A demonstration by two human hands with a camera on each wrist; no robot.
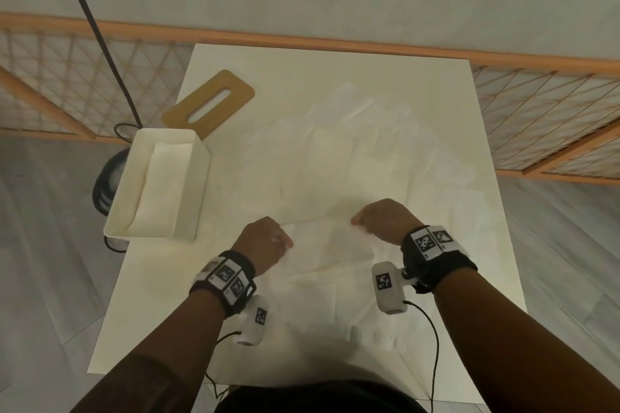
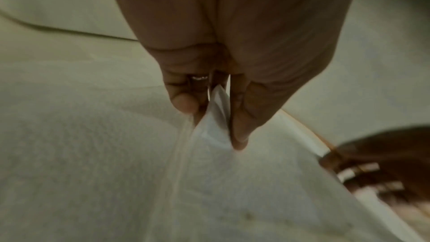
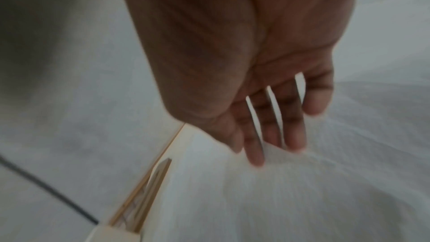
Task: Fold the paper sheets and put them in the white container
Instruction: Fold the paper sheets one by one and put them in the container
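Note:
A white paper sheet [image 1: 328, 251] lies crumpled on the white table [image 1: 453, 329] between my hands. My left hand [image 1: 287, 243] pinches its left corner; in the left wrist view the thumb and fingers [image 2: 239, 135] clamp the raised paper corner [image 2: 216, 122]. My right hand [image 1: 357, 221] pinches the sheet's right side, with thumb and fingertips [image 3: 254, 155] gathered on the paper [image 3: 279, 190]. More sheets [image 1: 352, 151] lie spread further back. The white container [image 1: 198, 191] stands at the table's left edge, with folded paper [image 1: 161, 184] inside.
A wooden lid with a slot [image 1: 208, 104] lies behind the container. An orange-framed net barrier [image 1: 536, 117] runs past the table's far and right sides. A black cable [image 1: 100, 33] hangs at the left above a dark object [image 1: 107, 184] on the floor.

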